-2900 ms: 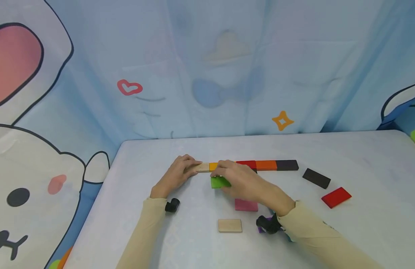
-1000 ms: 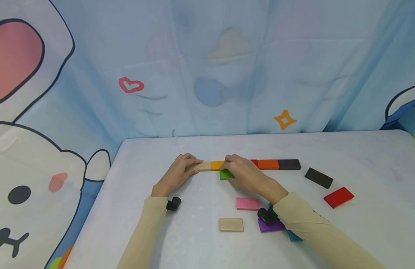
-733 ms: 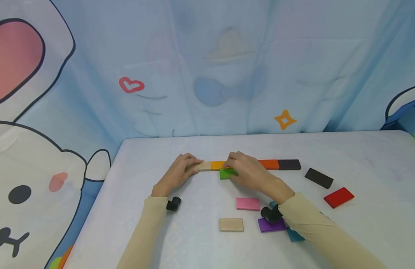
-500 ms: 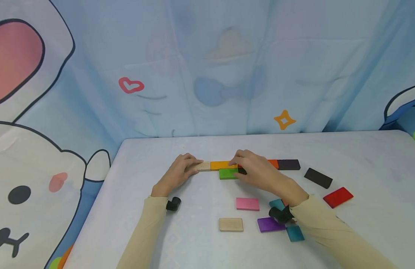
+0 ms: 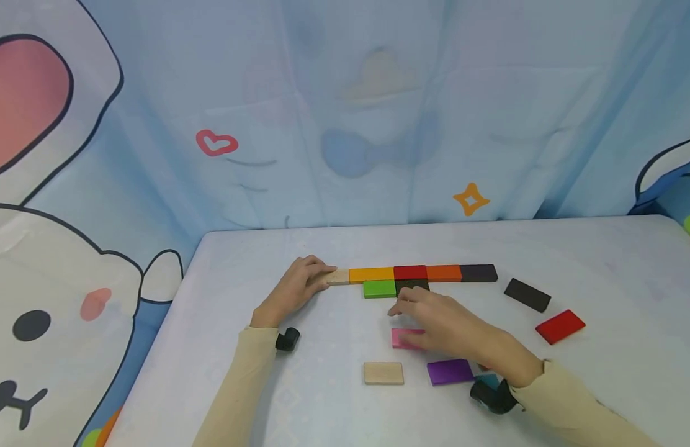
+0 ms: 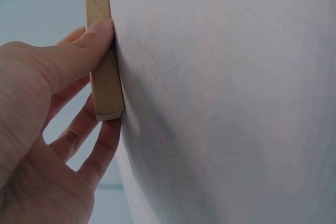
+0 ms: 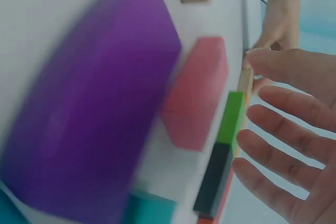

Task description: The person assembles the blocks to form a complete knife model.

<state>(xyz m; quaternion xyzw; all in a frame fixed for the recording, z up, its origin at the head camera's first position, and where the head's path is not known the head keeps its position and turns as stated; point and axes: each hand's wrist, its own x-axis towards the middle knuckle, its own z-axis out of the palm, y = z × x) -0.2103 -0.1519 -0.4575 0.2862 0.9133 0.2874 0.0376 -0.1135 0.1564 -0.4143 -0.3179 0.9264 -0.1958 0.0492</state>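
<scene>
My left hand [image 5: 295,290] pinches a plain wooden block [image 5: 339,277] at the left end of a row; in the left wrist view, the thumb lies on its near side. To its right run a yellow block [image 5: 371,274], a red block [image 5: 410,272], an orange block [image 5: 443,273] and a black block [image 5: 478,273]. Against the row's front lie a green block [image 5: 380,289] and another black block [image 5: 411,284]. My right hand [image 5: 448,323], fingers spread and holding nothing, hovers over a pink block [image 5: 399,341], partly covering it.
Nearer the front lie a loose wooden block [image 5: 383,373], a purple block [image 5: 450,372] and a teal block [image 5: 488,379], the last partly hidden by the right wrist's camera [image 5: 492,397]. Farther right are a loose black block [image 5: 527,295] and a red one. A printed curtain [image 5: 378,124] hangs behind.
The green block was pushed back against the row, and my right hand has let go of it. That hand then moved right and nearer to me. My left hand has stayed put.
</scene>
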